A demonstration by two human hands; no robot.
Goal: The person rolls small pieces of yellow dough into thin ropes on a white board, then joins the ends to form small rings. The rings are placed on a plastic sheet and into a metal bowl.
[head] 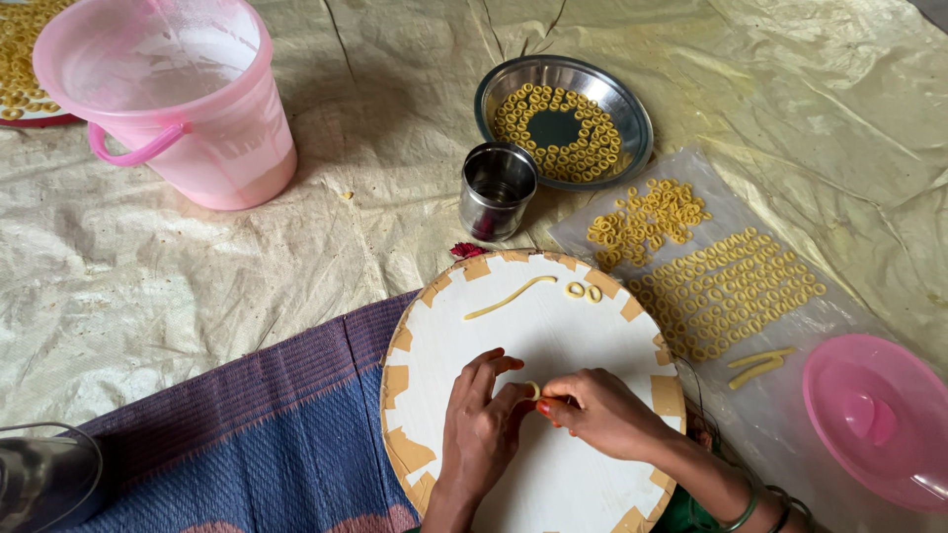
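My left hand (481,424) and my right hand (602,410) meet over a round white board (553,326) with tan tape patches around its rim. Between the fingertips of both hands is a small yellow dough ring (533,389), pinched from both sides. A thin strip of yellow dough (510,297) lies near the board's far edge. Two finished dough rings (584,291) rest beside it on the board.
A steel plate (632,104) holds several dough rings. A steel cup (497,190) stands beside it. Many rings lie on a clear plastic sheet (839,316) at right, with two dough sticks (758,365). A pink lid (879,419) sits at right, a pink bucket (178,99) far left.
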